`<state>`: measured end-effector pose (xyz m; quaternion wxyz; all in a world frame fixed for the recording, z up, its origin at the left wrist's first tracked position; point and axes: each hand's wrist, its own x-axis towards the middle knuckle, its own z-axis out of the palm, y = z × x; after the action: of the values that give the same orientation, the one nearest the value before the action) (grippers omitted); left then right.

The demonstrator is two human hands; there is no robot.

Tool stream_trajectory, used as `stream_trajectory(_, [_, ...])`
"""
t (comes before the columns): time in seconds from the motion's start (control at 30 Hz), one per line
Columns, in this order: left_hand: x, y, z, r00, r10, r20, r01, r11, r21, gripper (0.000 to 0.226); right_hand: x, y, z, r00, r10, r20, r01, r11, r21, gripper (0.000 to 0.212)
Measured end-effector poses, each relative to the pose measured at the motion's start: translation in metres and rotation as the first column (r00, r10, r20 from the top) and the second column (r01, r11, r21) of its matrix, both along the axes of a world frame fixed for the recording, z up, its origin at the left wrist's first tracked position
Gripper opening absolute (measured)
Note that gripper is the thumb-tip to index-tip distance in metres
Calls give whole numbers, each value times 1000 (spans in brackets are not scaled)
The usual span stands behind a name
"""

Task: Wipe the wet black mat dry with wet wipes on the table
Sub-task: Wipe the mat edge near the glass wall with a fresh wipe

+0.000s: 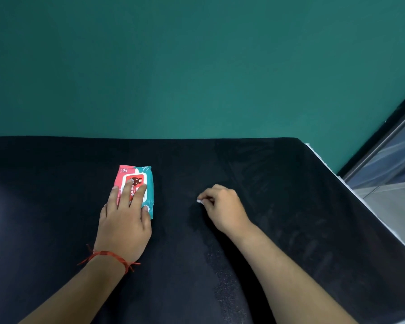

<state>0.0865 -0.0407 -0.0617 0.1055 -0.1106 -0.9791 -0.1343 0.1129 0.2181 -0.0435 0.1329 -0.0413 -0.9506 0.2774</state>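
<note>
Teal wall (197, 66) backs black mat (290, 183); left hand (124, 225) flat on pack (149, 183), right hand (222, 209) pinches wipe (199, 201).

Black mat (290, 183) covers the bench. 1 obstacle on it: wipes pack (139, 181), left of centre, left hand (124, 220) flat on top. Right hand (222, 209), pinching a white scrap (199, 201), sits mid-mat, well apart from the pack; open lane between the 2. Free mat far left, far right, and behind both hands up to the teal wall (197, 66). Bench edge drops off at right, near a glass panel (388, 164).
</note>
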Motion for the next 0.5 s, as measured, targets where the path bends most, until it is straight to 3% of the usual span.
stream_trajectory(0.27, [1,1,3,1000,-1,-2,1,1000,-2,62,-39,53,14,948,-313,52,314,949,-11,14])
stream_trajectory(0.33, [1,1,3,1000,-7,-2,7,1000,-7,64,-46,27,14,961,-274,44,275,961,-21,12])
stream_trajectory(0.5, [0,0,2,1000,-10,4,10,1000,-5,64,-17,-52,1,998,60,12,-60,998,-10,14])
